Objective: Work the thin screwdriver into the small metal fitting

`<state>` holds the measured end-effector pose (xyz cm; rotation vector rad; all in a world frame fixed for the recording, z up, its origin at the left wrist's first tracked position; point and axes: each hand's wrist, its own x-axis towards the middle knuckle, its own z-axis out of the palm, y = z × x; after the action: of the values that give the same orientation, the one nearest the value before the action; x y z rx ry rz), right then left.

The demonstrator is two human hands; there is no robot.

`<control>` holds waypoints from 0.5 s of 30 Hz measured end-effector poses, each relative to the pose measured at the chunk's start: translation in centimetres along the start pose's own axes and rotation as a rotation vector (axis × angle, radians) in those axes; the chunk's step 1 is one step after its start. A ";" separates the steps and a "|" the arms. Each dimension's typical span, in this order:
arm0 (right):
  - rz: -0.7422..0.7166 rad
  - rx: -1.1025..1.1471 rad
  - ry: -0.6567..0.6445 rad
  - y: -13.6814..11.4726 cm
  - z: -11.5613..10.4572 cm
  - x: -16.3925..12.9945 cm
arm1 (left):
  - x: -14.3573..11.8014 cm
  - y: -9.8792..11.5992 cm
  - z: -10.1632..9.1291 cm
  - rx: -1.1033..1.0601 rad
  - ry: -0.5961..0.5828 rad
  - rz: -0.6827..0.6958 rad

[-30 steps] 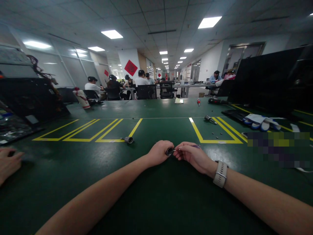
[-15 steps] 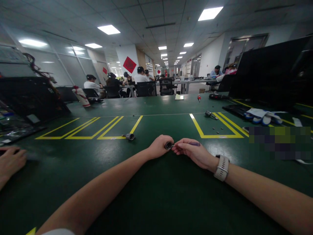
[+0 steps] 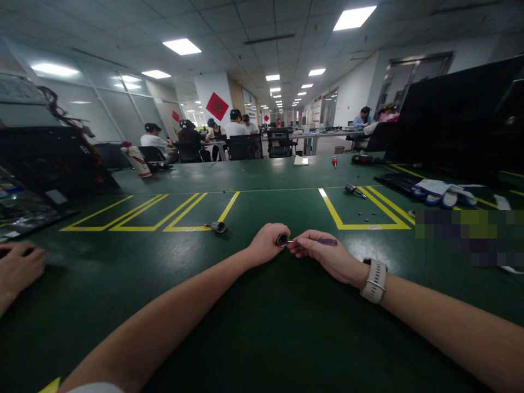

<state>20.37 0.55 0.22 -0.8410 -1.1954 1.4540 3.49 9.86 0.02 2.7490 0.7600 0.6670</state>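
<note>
My left hand [image 3: 265,245] is closed around a dark metal cylindrical part [image 3: 282,240], its hollow round end facing me. A slim screwdriver [image 3: 328,242] with a purple handle lies in the closed fingers of my right hand [image 3: 321,252], and its shaft points left to the rim of the part. Whether the tip touches the rim or goes into a screw, I cannot tell. On the table to the left lies a similar cylindrical metal part [image 3: 218,226] with a thin shaft. Another metal part with a shaft [image 3: 354,190] rests inside the right taped outline.
Yellow tape outlines [image 3: 373,226] mark the green table [image 3: 262,327]. Several tiny dark pieces [image 3: 367,220] lie in the right one. Gloves [image 3: 444,192], a power drill [image 3: 367,159] and a red screwdriver [image 3: 334,161] are farther right. Another person's hand [image 3: 20,267] is at the left edge.
My right hand and wrist have shifted very slightly right. Both hands keep their grips, and the shaft stays at the part's rim.
</note>
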 end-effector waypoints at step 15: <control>0.022 0.050 0.033 -0.3 0.1 -0.1 | 0.1 -0.1 0.2 -0.045 0.038 -0.026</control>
<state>20.36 0.41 0.54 -0.8434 -1.1240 1.4766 3.61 9.99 -0.12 2.6890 0.7774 0.7242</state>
